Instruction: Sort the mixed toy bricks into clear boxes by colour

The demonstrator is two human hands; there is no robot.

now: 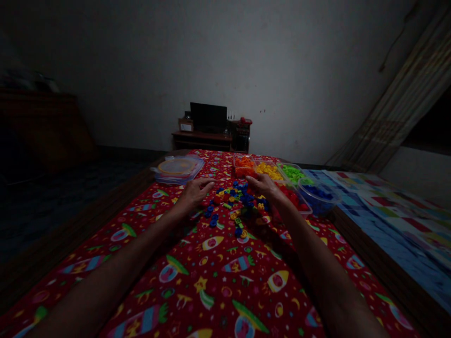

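A scattered pile of small plastic pieces (235, 203) in blue, yellow, red and green lies on a red rocket-print cloth (218, 281). My left hand (195, 191) rests palm down at the pile's left edge, its fingers extended toward the pieces. My right hand (263, 185) lies at the pile's far right, fingers stretched out over the blue pieces. Neither hand visibly holds a piece. Behind the pile stand clear tubs of sorted pieces: orange (244, 164), yellow (269, 171), green (294, 173), red (295, 198) and blue (318, 195).
A stack of clear lids (178, 168) lies at the far left of the cloth. A second surface with a blue patterned cover (391, 220) adjoins on the right. A low wooden stand with a dark screen (208, 118) is against the back wall. The room is dim.
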